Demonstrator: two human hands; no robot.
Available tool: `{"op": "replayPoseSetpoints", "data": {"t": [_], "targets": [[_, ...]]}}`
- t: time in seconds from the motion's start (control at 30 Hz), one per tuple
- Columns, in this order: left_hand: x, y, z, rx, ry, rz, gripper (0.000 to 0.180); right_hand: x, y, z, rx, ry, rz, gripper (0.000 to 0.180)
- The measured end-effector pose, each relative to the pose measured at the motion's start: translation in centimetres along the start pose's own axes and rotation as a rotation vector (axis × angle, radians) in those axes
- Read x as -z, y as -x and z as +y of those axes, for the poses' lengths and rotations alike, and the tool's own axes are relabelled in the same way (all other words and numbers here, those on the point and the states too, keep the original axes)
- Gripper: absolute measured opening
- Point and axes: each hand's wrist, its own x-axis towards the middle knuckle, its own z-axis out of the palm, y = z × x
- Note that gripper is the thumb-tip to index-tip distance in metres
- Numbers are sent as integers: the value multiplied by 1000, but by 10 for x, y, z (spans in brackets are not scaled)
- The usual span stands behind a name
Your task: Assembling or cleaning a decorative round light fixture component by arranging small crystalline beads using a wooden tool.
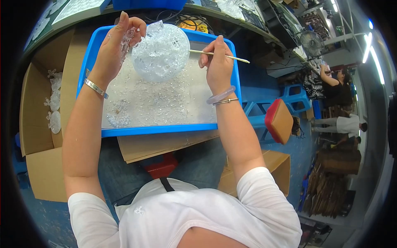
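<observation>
My view is bright and evenly lit; strip lights (367, 48) glare at far right. Shadows on the blue tray (165, 129) are soft. Fisheye bends straight edges near the rim, corners go black, and the far background looks slightly soft.

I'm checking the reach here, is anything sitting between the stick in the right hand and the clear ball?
Nothing visible. The thin stick in the right hand points straight at the clear ball, which the left hand steadies above the blue tray.
</observation>
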Motion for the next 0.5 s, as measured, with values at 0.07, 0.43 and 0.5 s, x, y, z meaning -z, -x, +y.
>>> {"op": "replayPoseSetpoints", "data": {"t": [0.07, 0.43, 0.5], "targets": [[1, 0, 1, 10, -1, -11, 53, 0, 0, 0, -7, 10, 0, 43], [-1, 1, 5, -17, 39, 69, 51, 0, 4, -2, -78, 59, -58, 41], [-2, 1, 4, -15, 42, 71, 51, 0, 2, 0, -62, 25, -43, 41]]}}
